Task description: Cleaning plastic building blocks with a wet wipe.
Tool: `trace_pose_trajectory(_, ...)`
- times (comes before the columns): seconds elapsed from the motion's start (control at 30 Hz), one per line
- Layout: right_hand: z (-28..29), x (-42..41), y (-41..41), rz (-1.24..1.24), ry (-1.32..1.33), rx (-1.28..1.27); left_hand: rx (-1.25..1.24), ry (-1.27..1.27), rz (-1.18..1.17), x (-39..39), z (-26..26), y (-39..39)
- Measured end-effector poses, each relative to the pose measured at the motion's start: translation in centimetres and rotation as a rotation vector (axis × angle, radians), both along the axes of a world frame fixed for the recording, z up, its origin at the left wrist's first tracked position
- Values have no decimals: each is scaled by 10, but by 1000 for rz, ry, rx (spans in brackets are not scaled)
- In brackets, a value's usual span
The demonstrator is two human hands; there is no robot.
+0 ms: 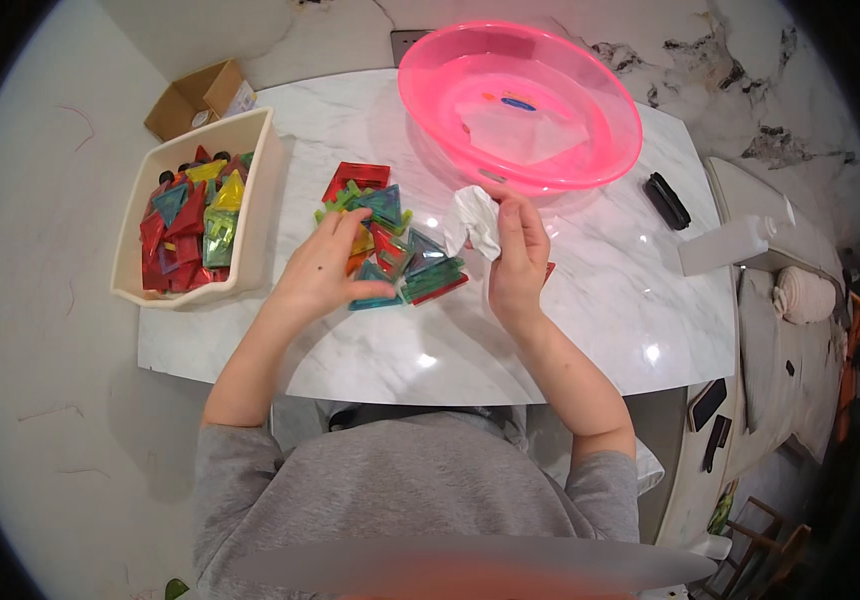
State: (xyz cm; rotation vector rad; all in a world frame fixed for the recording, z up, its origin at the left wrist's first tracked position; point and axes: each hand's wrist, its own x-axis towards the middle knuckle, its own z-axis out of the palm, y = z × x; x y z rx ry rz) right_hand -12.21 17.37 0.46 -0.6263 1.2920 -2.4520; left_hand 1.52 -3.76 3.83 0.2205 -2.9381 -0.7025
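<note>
In the middle of the marble-patterned table [587,322] lies a heap of translucent coloured building tiles [407,259], some flat triangles, some stacked. My left hand [321,270] is spread over the heap's left side, fingers apart; whether its fingertips press on a tile is hard to see. Between the thumb and fingers of my right hand [520,259] is a crumpled white cloth or tissue [472,223], held just right of the heap. A red tile [549,273] shows partly from behind my right wrist.
A cream plastic bin [253,217] full of similar tiles stands at the left, with a cardboard box [193,101] behind it. At the back sits a pink basin [617,142] with water and a white cloth [523,135] inside. A black case [667,201] and white bottle [726,244] are rightward.
</note>
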Motion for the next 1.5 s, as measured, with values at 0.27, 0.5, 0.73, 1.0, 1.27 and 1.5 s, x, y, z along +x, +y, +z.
trace_pose_trajectory(0.27, 7, 18, -12, -58, 136, 92, 380, -135, 125, 9, -16, 8)
trace_pose_trajectory(0.5, -3, 6, -9, 54, -174, 48, 553, 13, 147, 18, -16, -13)
trace_pose_trajectory(0.73, 19, 8, -3, 155, -14, 83, 1164, 291, 162, 2, 5, -2)
trace_pose_trajectory(1.0, 20, 14, -9, -296, 928, 450, 1672, -13, 3, -16, 7, 47)
trace_pose_trajectory(1.27, 22, 16, -16, -303, 995, 480, 1838, 104, -32, -17, -3, 45)
trace_pose_trajectory(1.5, 13, 5, -23, -196, 826, 420, 1936, 65, -20, -14, -15, 49)
